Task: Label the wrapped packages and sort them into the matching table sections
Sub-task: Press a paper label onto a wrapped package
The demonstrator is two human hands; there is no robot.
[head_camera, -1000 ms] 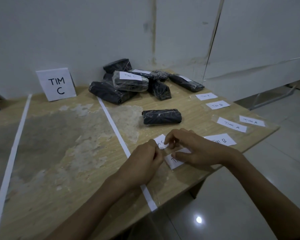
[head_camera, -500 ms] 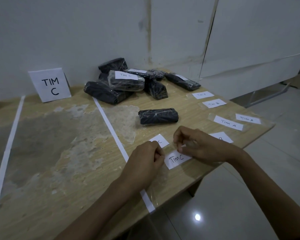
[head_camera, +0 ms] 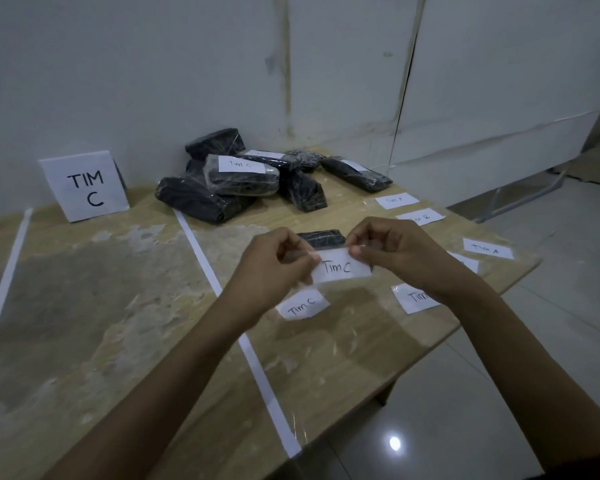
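Observation:
My left hand (head_camera: pixel 278 261) and my right hand (head_camera: pixel 392 251) pinch the two ends of a white "Tim C" label (head_camera: pixel 342 268) and hold it lifted above the wooden table (head_camera: pixel 118 306). Just behind it lies a single black wrapped package (head_camera: pixel 323 237), partly hidden by my hands. A pile of black wrapped packages (head_camera: pixel 243 181) sits at the back, one of them bearing a "Tim C" label. Another "Tim C" label (head_camera: pixel 302 306) lies flat below my hands. More labels lie to the right: one (head_camera: pixel 414 297) partly hidden by my right wrist, a "Tim B" label (head_camera: pixel 420 216) and a "Tim A" label (head_camera: pixel 487 249).
A standing "TIM C" sign (head_camera: pixel 85 185) leans on the wall at the back left. White tape strips (head_camera: pixel 201 251) split the table into sections. The table's right edge (head_camera: pixel 465 323) drops to a tiled floor.
Both hands have peeled a "Tim C" label off the table and raised it. The view has shifted, and a label formerly under my hands now lies uncovered.

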